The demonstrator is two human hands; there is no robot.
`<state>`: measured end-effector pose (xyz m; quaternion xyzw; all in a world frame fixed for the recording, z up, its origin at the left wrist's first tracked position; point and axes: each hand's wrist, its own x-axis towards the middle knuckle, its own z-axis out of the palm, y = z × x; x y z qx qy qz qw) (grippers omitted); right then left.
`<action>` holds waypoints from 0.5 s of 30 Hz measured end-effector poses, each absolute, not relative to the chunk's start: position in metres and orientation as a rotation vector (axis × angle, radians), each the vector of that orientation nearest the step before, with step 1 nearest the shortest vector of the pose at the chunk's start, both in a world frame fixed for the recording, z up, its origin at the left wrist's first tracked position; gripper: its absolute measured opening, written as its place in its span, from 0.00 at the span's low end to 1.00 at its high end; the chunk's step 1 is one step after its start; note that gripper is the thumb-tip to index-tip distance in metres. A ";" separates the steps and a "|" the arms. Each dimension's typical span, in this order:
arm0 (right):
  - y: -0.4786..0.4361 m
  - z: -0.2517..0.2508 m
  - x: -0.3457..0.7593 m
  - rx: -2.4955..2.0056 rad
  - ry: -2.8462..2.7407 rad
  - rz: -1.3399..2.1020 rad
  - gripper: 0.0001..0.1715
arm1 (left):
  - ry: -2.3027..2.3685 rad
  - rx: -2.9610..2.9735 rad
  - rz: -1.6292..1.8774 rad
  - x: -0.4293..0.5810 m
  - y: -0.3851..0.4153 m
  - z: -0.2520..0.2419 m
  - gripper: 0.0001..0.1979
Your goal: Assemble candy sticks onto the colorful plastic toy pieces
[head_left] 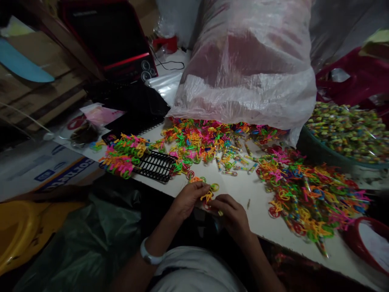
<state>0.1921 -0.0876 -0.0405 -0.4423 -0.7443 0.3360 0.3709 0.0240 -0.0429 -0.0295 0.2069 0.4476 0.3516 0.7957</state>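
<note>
At the front edge of the white table (238, 184), my two hands are close together. My left hand (187, 198) is closed in a pinch on a small orange plastic ring toy (207, 197). A yellow-green ring (214, 187) shows just above it. My right hand (232, 213) is also closed, its fingertips near the orange toy. Something small and yellow pokes out under its fingers, too blurred to name. Left of my hands lies a black slotted tray (156, 165), with a pile of bright plastic toys (123, 156) over its left end.
Behind, a big clear plastic sack (246, 69) lies over more toys (194, 140) and patterned tubes (234, 156). Another heap (304, 190) mixes toys and tubes. At right stand a green tub (328, 144) of small wrapped pieces and a red bowl (354, 239). A red-black speaker-like device (106, 36) stands back left.
</note>
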 end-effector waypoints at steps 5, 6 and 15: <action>-0.089 -0.040 0.197 -1.451 -1.510 1.152 0.20 | 1.073 0.471 0.854 0.028 -0.041 -0.034 0.24; -0.088 -0.038 0.198 -1.432 -1.474 1.205 0.19 | 1.082 0.496 0.862 0.028 -0.041 -0.034 0.24; -0.081 -0.035 0.191 -1.472 -1.549 1.161 0.13 | 1.150 0.774 0.929 0.039 -0.047 -0.029 0.14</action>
